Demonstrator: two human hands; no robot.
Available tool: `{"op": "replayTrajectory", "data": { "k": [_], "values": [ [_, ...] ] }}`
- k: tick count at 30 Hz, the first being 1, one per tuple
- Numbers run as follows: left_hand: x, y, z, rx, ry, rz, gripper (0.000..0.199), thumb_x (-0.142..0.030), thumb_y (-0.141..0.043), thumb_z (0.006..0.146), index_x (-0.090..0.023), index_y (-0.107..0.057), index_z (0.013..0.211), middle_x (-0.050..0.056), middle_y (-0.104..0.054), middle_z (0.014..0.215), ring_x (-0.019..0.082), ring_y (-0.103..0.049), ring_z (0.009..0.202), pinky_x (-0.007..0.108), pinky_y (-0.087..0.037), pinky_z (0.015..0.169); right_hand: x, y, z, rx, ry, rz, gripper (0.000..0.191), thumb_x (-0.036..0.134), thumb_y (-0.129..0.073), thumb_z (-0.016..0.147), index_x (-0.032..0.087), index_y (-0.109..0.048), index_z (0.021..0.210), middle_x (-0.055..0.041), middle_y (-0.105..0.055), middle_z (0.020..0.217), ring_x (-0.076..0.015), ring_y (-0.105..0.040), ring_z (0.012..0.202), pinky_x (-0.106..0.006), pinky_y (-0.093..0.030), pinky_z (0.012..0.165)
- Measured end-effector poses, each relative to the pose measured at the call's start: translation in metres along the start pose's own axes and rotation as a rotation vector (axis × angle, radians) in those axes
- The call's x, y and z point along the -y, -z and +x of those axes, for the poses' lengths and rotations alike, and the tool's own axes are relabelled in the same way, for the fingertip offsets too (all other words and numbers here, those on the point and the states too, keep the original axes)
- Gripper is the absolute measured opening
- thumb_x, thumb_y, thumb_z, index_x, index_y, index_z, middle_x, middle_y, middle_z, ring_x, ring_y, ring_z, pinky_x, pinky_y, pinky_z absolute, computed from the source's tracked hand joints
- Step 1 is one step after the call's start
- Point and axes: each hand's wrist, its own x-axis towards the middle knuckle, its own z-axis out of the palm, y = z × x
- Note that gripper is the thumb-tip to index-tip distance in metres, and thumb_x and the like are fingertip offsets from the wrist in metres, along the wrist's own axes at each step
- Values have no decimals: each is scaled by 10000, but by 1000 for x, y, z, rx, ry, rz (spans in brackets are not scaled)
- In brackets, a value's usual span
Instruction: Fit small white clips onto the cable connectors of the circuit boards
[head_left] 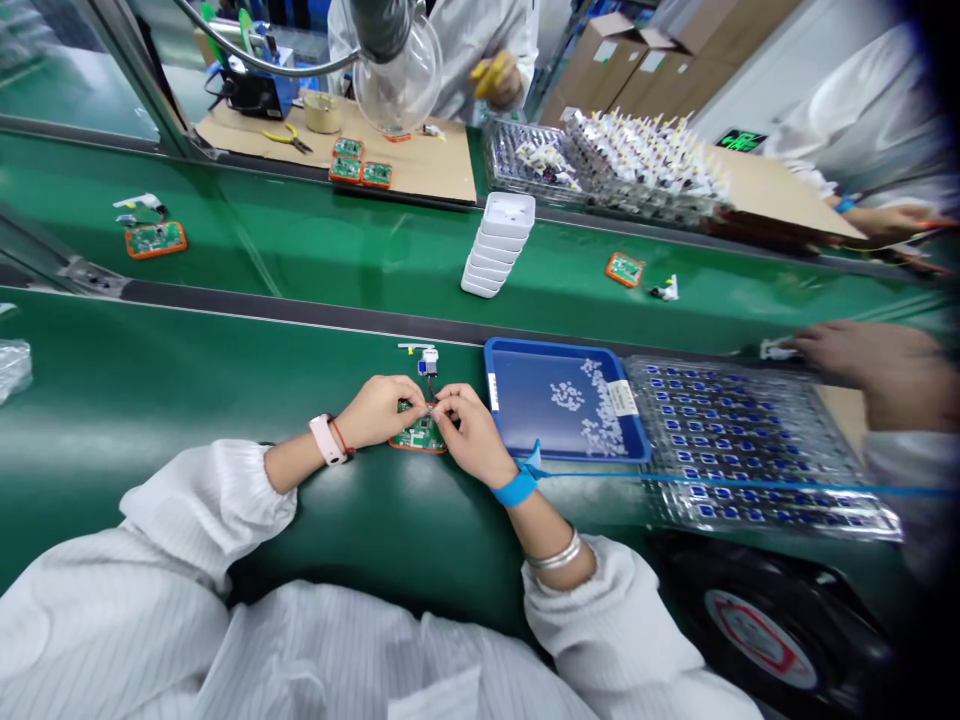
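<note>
On the green bench in front of me lies a green circuit board in an orange frame. My left hand pinches at the board's upper left part, fingertips closed. From the right, my right hand also has its fingers pressed together over the board's upper edge. What sits between the fingertips is too small to make out. A small white and blue part with a dark lead lies just beyond the board, and the lead runs toward my fingertips.
Right of my hands stands a blue tray with small white pieces. Past it is a clear plastic tray of blue parts, with a co-worker's hand nearby. Stacked white trays stand ahead. A black fan sits lower right.
</note>
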Motion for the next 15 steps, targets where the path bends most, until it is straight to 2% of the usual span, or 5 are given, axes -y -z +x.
{"op": "replayTrajectory", "data": {
  "k": [5, 8, 10, 12, 15],
  "values": [
    [-1, 3, 3, 32, 51, 22, 115, -128, -595, 743, -154, -662, 653, 28, -682, 802, 156, -631, 755, 271, -474, 733, 7, -7, 1, -1, 8, -41, 155, 135, -464, 797, 197, -511, 663, -64, -501, 883, -186, -528, 893, -347, -458, 789],
    [2, 4, -2, 8, -8, 21, 59, -157, -601, 764, -155, -646, 727, 35, -669, 842, 160, -620, 794, 279, -466, 763, 14, 3, -3, -66, 71, -107, 146, 147, -465, 810, 200, -528, 690, -71, -521, 912, -189, -537, 917, -352, -452, 817],
    [4, 4, -7, 0, -76, 60, 54, -210, -598, 793, -160, -616, 801, 47, -653, 893, 174, -599, 846, 304, -454, 794, 9, 28, -7, -151, 119, -173, 139, 179, -468, 826, 202, -543, 711, -76, -548, 928, -192, -543, 925, -360, -448, 831],
    [7, 4, -11, 12, -116, 125, 103, -268, -591, 815, -166, -575, 816, 54, -632, 907, 187, -571, 865, 325, -441, 795, -9, 65, -13, -299, 112, -265, 140, 223, -477, 829, 204, -554, 714, -81, -574, 908, -202, -546, 919, -373, -448, 833],
    [10, 4, -13, 46, -133, 187, 163, -327, -577, 833, -173, -533, 805, 54, -608, 893, 194, -544, 850, 329, -431, 762, -50, 124, -25, -522, -80, -444, 145, 269, -505, 782, 209, -543, 656, -81, -584, 802, -218, -543, 826, -385, -466, 767]
  ]
}}
